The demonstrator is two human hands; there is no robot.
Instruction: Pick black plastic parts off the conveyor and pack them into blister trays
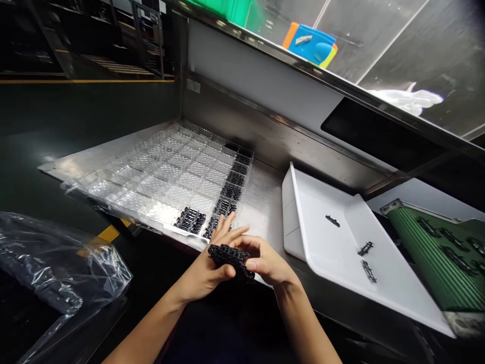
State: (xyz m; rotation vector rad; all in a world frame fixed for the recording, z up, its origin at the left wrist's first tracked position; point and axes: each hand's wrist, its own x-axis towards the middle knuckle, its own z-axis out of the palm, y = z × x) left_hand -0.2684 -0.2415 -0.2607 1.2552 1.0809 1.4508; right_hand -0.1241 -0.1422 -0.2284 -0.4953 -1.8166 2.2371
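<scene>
Both my left hand (206, 273) and my right hand (265, 260) grip a bundle of black plastic parts (229, 258) above the front edge of a steel table (263, 189). Just behind my fingers lies a transparent blister tray (162, 177) with many small compartments. Black parts fill a row along the tray's right side (231, 192) and a group at its front (189, 221). The fingers of my left hand rest close to that front group. The bundle hides part of my palms.
A white plastic bin (333, 242) holding 3 black parts stands right of my hands. Beyond it runs a green belt (435, 253) carrying several black parts. A crumpled plastic bag (56, 263) lies at the left. A blue sponge (310, 44) sits on the shelf above.
</scene>
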